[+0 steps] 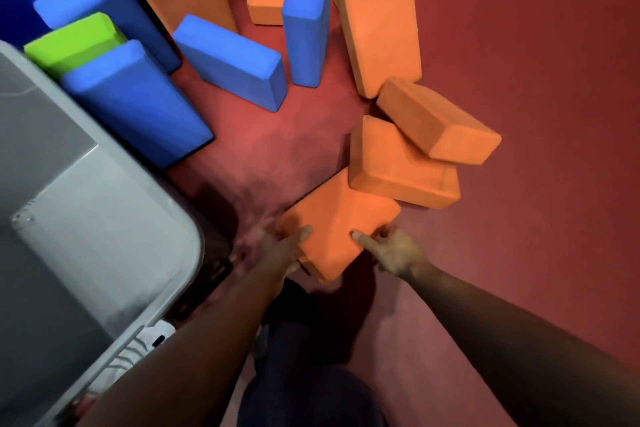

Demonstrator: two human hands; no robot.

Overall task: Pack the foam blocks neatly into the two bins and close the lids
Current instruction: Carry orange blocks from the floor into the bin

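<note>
Both hands hold one orange foam block (337, 224) at about six o'clock in the view, just above the red floor (519, 80): the left hand (282, 246) has its grip on the block's left edge with the thumb over the top face, and the right hand (394, 253) has its thumb on top and its fingers curled round the right corner, so each grip is closed on this block. The block's far end touches or lies under a second orange block (398, 166) toward one o'clock, which in turn carries a third orange block (436, 121) tilted across it. If the held block is pulled out from beneath, that small stack would likely shift or tumble, scattering blocks further from reach. The grey bin (86, 218), at nine o'clock, sits just beside the left forearm; whether its lid is on I cannot tell, since only a pale surface and rim show. Swinging the block leftward could catch the rim, or nudge the standing blue blocks (138, 107) at eleven o'clock, which look top-heavy and would topple easily. Foam compresses, so a hard squeeze may let the block twist and go in crooked.
</note>
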